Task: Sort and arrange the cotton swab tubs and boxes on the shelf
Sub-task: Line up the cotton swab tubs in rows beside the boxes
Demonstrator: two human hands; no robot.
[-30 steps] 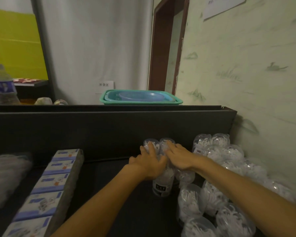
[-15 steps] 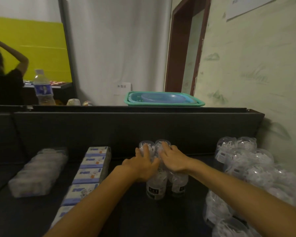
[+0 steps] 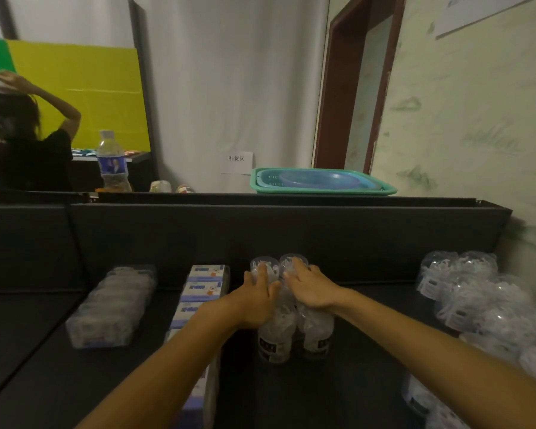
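Two short rows of clear cotton swab tubs (image 3: 276, 335) stand upright side by side on the dark shelf (image 3: 338, 394). My left hand (image 3: 256, 300) lies flat on top of the left row, fingers straight. Beside it, my right hand (image 3: 311, 287) presses on the right row the same way. A line of white and blue swab boxes (image 3: 203, 287) runs front to back just left of the tubs. Further left lies a clear wrapped pack of swabs (image 3: 112, 308). A loose heap of clear tubs (image 3: 483, 308) fills the shelf's right end.
The shelf's dark back panel (image 3: 260, 236) rises behind the goods. On its top stand a green tray with a blue basin (image 3: 319, 181) and a water bottle (image 3: 112, 164). A person in black (image 3: 25, 144) is at the far left. A pale wall closes the right side.
The view has swung left, bringing the wrapped pack and the boxes further in. Both hands stay flat on the tub rows, which have moved left toward the boxes.
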